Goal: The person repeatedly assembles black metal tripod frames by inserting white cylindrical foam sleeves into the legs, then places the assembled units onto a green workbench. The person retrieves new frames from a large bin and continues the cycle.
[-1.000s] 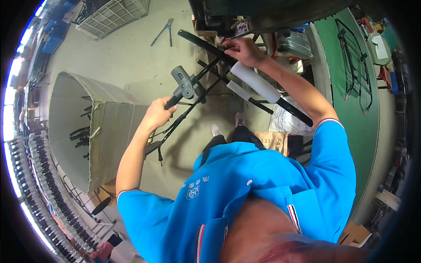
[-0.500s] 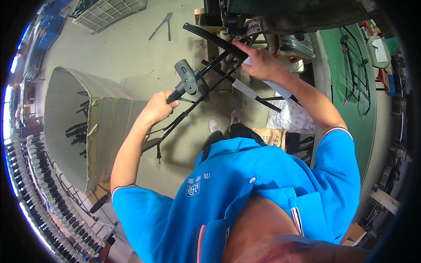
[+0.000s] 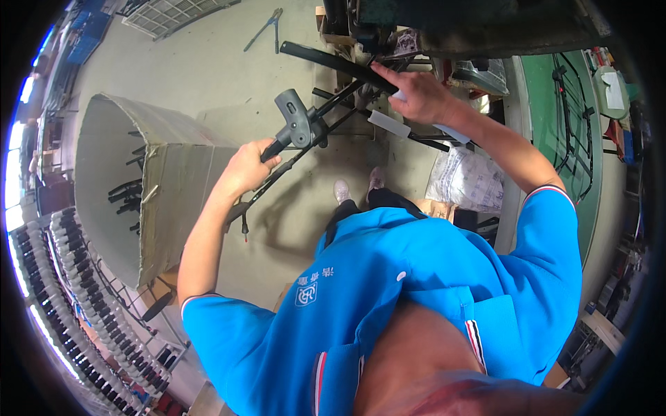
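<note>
While the left hand's (image 3: 244, 168) grip is closed on the black frame (image 3: 278, 145) beside a grey joint (image 3: 295, 118), the right hand (image 3: 424, 98) seems wrapped around its bar (image 3: 333, 62), over the floor (image 3: 222, 62); uneven loosening could twist the frame.

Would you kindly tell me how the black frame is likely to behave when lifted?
The frame will probably feel stiff, since its long bars show no sag. It may tip or swing awkwardly, as they jut out several ways. Its smooth black finish might be slightly slippery.
</note>
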Available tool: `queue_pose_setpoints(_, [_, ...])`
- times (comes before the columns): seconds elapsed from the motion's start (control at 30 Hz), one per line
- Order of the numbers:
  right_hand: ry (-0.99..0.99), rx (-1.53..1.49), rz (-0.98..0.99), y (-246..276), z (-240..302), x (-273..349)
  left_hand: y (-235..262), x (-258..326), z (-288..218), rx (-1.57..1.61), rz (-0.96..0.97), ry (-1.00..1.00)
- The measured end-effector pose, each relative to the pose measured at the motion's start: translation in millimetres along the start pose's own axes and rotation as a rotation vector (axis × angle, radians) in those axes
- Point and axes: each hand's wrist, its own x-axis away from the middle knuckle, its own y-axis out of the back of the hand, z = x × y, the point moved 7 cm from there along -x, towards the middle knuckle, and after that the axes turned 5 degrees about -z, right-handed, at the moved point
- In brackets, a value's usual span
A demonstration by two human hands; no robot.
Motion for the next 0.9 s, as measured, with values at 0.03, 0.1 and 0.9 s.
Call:
queue_pose_setpoints(0.03, [0.035,0.021,-0.041,1,-1,0,1,3,-4,-0.047,-0.006,-0.006])
queue_pose_setpoints(0.1, [0.052,0.038,-0.051,6,-2,-7,14,0,-11,-0.009,0.025,0.04])
queue_pose_setpoints(0.9, [-0.108,-0.35,0.276,6,-34,-53,20,-34,11,0.23,0.195,0.029])
